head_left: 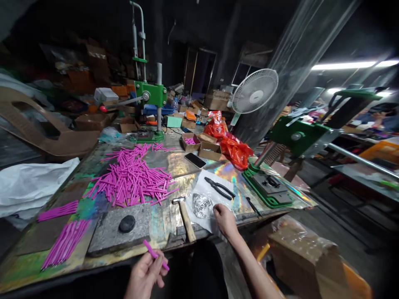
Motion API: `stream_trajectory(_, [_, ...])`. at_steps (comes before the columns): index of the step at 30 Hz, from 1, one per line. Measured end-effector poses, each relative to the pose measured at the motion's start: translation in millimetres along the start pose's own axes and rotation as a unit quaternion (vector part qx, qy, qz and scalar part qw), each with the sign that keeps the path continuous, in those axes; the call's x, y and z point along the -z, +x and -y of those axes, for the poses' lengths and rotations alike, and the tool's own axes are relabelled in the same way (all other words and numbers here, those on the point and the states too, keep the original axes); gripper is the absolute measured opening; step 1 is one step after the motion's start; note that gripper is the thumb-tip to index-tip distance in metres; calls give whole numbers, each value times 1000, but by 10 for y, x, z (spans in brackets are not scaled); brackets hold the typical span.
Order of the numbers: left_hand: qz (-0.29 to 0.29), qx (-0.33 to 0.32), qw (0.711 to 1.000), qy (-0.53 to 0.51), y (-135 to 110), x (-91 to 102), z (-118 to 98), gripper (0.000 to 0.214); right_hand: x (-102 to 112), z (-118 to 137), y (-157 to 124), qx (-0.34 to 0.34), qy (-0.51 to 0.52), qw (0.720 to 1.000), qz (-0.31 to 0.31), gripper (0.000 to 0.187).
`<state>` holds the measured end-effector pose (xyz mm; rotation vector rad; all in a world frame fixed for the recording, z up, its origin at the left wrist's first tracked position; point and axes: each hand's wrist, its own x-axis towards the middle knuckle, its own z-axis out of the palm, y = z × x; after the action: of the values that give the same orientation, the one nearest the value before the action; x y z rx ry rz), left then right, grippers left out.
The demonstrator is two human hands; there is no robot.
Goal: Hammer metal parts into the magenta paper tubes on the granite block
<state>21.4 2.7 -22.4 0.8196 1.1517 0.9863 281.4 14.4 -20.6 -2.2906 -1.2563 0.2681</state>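
Note:
My left hand [149,272] pinches a short magenta tube [156,255] in front of the table edge. My right hand [225,221] rests over a white sheet [199,187], its fingers drawn together beside a heap of small shiny pieces [202,205]. Whatever those fingertips hold, if anything, is too small to make out. Black-handled pliers [220,187] lie behind that hand on the sheet. Left of the heap is a hammer [186,220] with a wooden handle. A grey stone block [109,228] carries a round black disc [126,224].
A big pile of magenta tubes [134,176] covers the table's left half, with a sorted row [66,244] nearer me. Green hand presses stand at the back [151,93] and right [301,135]. A phone [195,160], small cardboard boxes [210,150] and red plastic bags [235,151] sit behind.

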Motion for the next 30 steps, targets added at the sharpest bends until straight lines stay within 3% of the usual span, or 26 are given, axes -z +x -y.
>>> stream_trajectory(7, [7, -1, 1000, 23, 3, 6, 57, 49, -248, 71, 152, -39, -126, 990, 46, 18])
stream_trajectory(13, [15, -2, 999, 31, 5, 26, 66, 47, -239, 57, 161, -35, -154, 985, 67, 21])
stream_trajectory(23, [38, -11, 999, 32, -10, 19, 81, 47, -156, -32, 73, -10, -37, 998, 52, 11])
stream_trajectory(30, [65, -5, 998, 21, -3, 78, -2, 45, -29, 16, -58, -1, 113, 994, 0, 20])
